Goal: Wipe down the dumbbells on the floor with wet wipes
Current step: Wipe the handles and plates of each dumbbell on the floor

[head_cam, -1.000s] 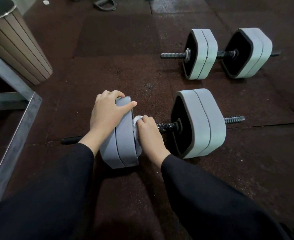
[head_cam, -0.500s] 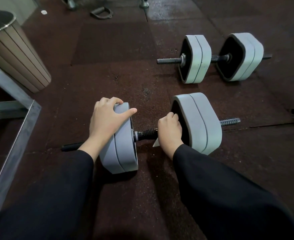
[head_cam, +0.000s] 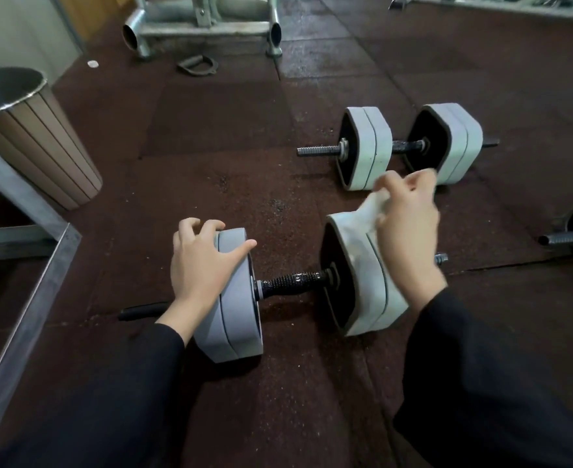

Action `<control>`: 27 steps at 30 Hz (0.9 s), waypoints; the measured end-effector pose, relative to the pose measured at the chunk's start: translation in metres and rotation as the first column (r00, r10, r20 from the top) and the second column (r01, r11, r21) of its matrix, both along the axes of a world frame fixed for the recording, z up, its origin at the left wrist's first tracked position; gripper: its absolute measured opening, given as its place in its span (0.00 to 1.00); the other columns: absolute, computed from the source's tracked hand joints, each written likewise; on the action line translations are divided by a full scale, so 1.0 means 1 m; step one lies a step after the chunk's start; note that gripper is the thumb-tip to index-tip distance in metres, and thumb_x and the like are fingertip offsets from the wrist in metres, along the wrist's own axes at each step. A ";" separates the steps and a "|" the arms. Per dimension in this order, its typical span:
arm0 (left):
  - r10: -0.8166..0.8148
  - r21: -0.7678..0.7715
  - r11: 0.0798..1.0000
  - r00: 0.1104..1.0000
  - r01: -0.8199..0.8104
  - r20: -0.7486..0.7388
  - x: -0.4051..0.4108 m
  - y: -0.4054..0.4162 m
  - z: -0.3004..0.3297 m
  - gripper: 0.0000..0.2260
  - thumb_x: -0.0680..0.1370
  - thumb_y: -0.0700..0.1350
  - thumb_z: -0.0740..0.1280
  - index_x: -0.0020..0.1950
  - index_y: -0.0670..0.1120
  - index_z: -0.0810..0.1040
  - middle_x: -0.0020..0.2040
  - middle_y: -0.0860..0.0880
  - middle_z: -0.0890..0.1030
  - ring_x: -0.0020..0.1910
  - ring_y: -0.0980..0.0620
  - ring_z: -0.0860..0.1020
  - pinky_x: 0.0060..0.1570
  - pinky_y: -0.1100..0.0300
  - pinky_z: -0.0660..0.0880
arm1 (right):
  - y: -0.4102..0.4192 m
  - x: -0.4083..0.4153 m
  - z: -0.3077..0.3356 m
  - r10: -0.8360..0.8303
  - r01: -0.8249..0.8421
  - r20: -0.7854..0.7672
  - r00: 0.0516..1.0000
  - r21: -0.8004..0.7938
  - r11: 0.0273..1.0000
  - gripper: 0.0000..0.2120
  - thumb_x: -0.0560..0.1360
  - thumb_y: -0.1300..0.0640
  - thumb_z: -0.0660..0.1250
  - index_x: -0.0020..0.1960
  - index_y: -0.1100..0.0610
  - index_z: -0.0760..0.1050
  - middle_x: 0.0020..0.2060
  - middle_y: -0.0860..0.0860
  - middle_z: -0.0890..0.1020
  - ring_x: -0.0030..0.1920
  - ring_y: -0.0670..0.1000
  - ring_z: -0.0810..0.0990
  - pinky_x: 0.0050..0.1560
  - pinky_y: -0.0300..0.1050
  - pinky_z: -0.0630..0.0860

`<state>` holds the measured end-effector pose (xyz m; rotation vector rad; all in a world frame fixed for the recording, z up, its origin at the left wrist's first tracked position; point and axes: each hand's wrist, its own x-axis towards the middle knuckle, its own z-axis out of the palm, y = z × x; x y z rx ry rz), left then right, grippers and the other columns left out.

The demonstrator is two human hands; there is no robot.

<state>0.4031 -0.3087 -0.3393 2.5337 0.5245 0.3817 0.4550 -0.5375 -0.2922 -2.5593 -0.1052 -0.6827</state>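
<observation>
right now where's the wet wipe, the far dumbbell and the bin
wet wipe (head_cam: 374,201): head view, bunched part beside the fingers
far dumbbell (head_cam: 372,146): head view, left weight's rim
bin (head_cam: 47,143): head view, slatted side wall

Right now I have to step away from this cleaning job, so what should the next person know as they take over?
Left hand: rests over the near dumbbell's left weight, steadying it, fingers loosely spread.
Right hand: pinches the wet wipe against the top of the right weight.
The near dumbbell lies on the floor mat; the far dumbbell lies behind it, untouched.
Done: cannot tell which surfaces are clean.
Left: finish the right weight, then probably the far dumbbell.
</observation>
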 end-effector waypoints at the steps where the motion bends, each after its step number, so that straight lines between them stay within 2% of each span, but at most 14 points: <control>1: 0.029 -0.011 1.000 0.999 -0.029 -0.025 0.000 0.000 0.000 0.28 0.69 0.62 0.69 0.63 0.48 0.73 0.65 0.45 0.67 0.66 0.46 0.64 0.54 0.52 0.70 | -0.011 0.011 0.002 -0.058 0.057 0.015 0.998 0.012 0.998 0.10 0.70 0.71 0.59 0.49 0.65 0.75 0.50 0.61 0.70 0.37 0.54 0.68 0.39 0.45 0.65; 3: 0.071 -0.044 0.996 0.992 -0.076 -0.108 0.001 0.002 0.001 0.33 0.68 0.64 0.68 0.67 0.49 0.68 0.66 0.43 0.66 0.67 0.44 0.64 0.57 0.51 0.69 | -0.023 0.025 -0.001 -0.115 0.114 0.019 0.993 0.046 0.992 0.07 0.73 0.70 0.58 0.46 0.69 0.74 0.44 0.59 0.70 0.37 0.53 0.68 0.44 0.50 0.70; 5: 0.078 -0.085 0.992 0.973 -0.098 -0.216 0.006 0.005 0.003 0.40 0.66 0.67 0.67 0.71 0.48 0.62 0.66 0.41 0.68 0.67 0.42 0.65 0.58 0.49 0.69 | -0.026 0.033 -0.010 -0.086 0.086 -0.012 0.996 -0.011 0.996 0.08 0.75 0.65 0.59 0.44 0.70 0.74 0.40 0.59 0.69 0.42 0.58 0.72 0.48 0.55 0.71; 7: 0.065 -0.153 0.981 0.939 -0.124 -0.339 0.012 0.009 0.005 0.46 0.65 0.70 0.66 0.74 0.47 0.57 0.68 0.39 0.68 0.67 0.39 0.67 0.59 0.47 0.68 | -0.020 0.034 -0.023 -0.104 0.068 -0.225 0.969 -0.160 0.985 0.23 0.77 0.49 0.63 0.46 0.72 0.75 0.50 0.65 0.71 0.53 0.63 0.70 0.53 0.54 0.68; 9: 0.028 -0.218 0.966 0.895 -0.138 -0.446 0.020 0.011 0.007 0.50 0.63 0.71 0.67 0.75 0.48 0.51 0.71 0.40 0.64 0.68 0.38 0.66 0.61 0.46 0.67 | -0.015 0.035 -0.035 -0.180 0.075 -0.452 0.874 -0.240 0.968 0.38 0.71 0.33 0.60 0.51 0.71 0.76 0.59 0.65 0.69 0.59 0.63 0.67 0.56 0.52 0.67; 11: 0.007 -0.237 0.961 0.863 -0.146 -0.504 0.025 0.011 0.008 0.52 0.62 0.70 0.68 0.76 0.50 0.48 0.73 0.39 0.61 0.69 0.38 0.65 0.63 0.46 0.67 | -0.012 0.038 -0.045 -0.174 0.074 -0.609 0.774 -0.186 0.980 0.43 0.67 0.28 0.59 0.58 0.68 0.74 0.63 0.64 0.67 0.63 0.61 0.65 0.60 0.51 0.66; 13: 0.025 -0.217 0.964 0.862 -0.156 -0.507 0.026 0.008 0.008 0.50 0.64 0.68 0.69 0.76 0.50 0.48 0.72 0.39 0.61 0.68 0.37 0.66 0.62 0.46 0.67 | -0.009 0.040 -0.049 -0.142 0.054 -0.686 0.714 -0.148 0.988 0.49 0.64 0.25 0.58 0.63 0.68 0.70 0.63 0.62 0.68 0.63 0.61 0.64 0.62 0.50 0.66; 15: 0.060 -0.152 0.977 0.882 -0.147 -0.467 0.022 0.002 0.007 0.44 0.68 0.64 0.68 0.76 0.49 0.51 0.71 0.39 0.63 0.67 0.37 0.67 0.61 0.48 0.68 | -0.006 0.038 -0.050 -0.107 0.057 -0.676 0.729 -0.096 0.994 0.52 0.63 0.25 0.61 0.65 0.70 0.66 0.62 0.62 0.67 0.63 0.60 0.64 0.62 0.48 0.66; 17: 0.094 -0.089 0.986 0.904 -0.143 -0.416 0.015 -0.005 0.007 0.40 0.70 0.62 0.66 0.76 0.49 0.53 0.70 0.40 0.64 0.66 0.37 0.67 0.60 0.49 0.68 | -0.003 0.032 -0.048 -0.087 0.085 -0.636 0.767 -0.034 0.996 0.51 0.63 0.29 0.66 0.66 0.71 0.63 0.62 0.61 0.65 0.64 0.60 0.64 0.63 0.48 0.66; 20: 0.125 -0.064 0.985 0.922 -0.159 -0.367 0.008 -0.009 0.008 0.40 0.70 0.63 0.66 0.76 0.49 0.52 0.70 0.40 0.66 0.65 0.37 0.69 0.59 0.49 0.69 | -0.002 0.023 -0.046 -0.086 0.107 -0.591 0.802 0.001 0.994 0.46 0.64 0.35 0.71 0.65 0.69 0.64 0.61 0.60 0.65 0.64 0.59 0.66 0.63 0.47 0.67; 27: 0.162 -0.094 0.978 0.962 -0.187 -0.221 -0.031 -0.024 0.001 0.43 0.68 0.62 0.68 0.76 0.51 0.50 0.69 0.42 0.66 0.61 0.38 0.73 0.56 0.50 0.71 | -0.009 -0.012 -0.055 -0.103 0.148 -0.403 0.910 0.083 0.986 0.37 0.62 0.41 0.73 0.58 0.67 0.68 0.57 0.57 0.68 0.59 0.57 0.68 0.59 0.46 0.68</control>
